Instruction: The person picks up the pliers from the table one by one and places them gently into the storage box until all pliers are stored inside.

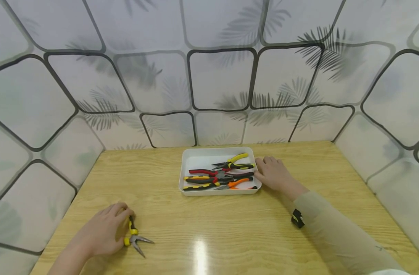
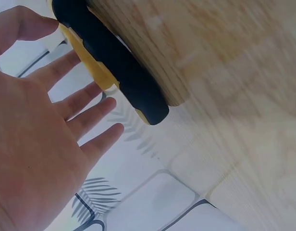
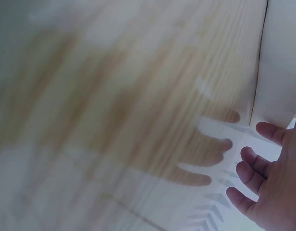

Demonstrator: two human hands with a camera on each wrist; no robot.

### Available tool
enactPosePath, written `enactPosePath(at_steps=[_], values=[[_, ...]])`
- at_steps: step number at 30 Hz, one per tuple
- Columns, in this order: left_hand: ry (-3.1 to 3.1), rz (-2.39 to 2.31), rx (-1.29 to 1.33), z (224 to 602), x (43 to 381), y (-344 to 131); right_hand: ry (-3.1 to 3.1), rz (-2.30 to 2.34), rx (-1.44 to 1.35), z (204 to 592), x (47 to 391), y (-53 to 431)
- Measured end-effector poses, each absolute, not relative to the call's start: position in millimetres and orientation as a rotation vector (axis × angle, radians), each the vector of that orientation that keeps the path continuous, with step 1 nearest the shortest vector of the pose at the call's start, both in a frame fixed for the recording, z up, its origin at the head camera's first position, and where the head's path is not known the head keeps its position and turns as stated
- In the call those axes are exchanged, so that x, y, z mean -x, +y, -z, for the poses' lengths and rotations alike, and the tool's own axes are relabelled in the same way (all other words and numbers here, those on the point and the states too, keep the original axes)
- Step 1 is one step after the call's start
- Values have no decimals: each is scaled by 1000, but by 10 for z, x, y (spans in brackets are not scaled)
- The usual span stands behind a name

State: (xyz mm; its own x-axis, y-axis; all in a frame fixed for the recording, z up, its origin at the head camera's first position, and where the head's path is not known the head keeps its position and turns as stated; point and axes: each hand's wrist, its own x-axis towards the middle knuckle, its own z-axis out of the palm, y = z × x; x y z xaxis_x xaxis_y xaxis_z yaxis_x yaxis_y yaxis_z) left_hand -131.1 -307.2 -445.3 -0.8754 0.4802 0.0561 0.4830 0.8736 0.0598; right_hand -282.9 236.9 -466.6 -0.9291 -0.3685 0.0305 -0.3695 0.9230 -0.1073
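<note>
At the front left, my left hand (image 1: 104, 231) holds a pair of needle-nose pliers (image 1: 134, 238) with yellow-and-black handles, its metal jaws spread apart. In the left wrist view, the thumb meets the yellow edge of a handle (image 2: 114, 62); two fingers pass behind it, while the ring and little fingers extend free. My right hand (image 1: 274, 173) is at the right side of a white tray (image 1: 216, 192), fingers loosely bent and fingertips right at its wall. Inside the tray lie several pliers, including a red-handled pair (image 1: 200, 172), an orange-handled pair (image 1: 239, 182) and a yellow-and-black pair (image 1: 237, 157).
The wooden table (image 1: 182, 229) has patterned fabric walls (image 1: 219, 80) at its back and sides. A small black object (image 1: 297, 218) is attached by the right sleeve (image 1: 336, 233). The tray stands toward the back middle of the table.
</note>
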Motion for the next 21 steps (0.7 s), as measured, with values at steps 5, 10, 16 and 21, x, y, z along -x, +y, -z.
enactPosePath(at_steps=[5,10,16,21], values=[[-3036,120,797,4475,1291,-3103,-3074,-183,-584,4665,2827,2368],[-3066,143,800,4508,1259,-3140,-3068,-176,-587,4682,2850,2374],[-3102,196,783,4517,1268,-3145,-3088,-165,-578,4702,2864,2388],[-3142,267,776,4495,1295,-3123,-3091,-166,-581,4688,2851,2376]])
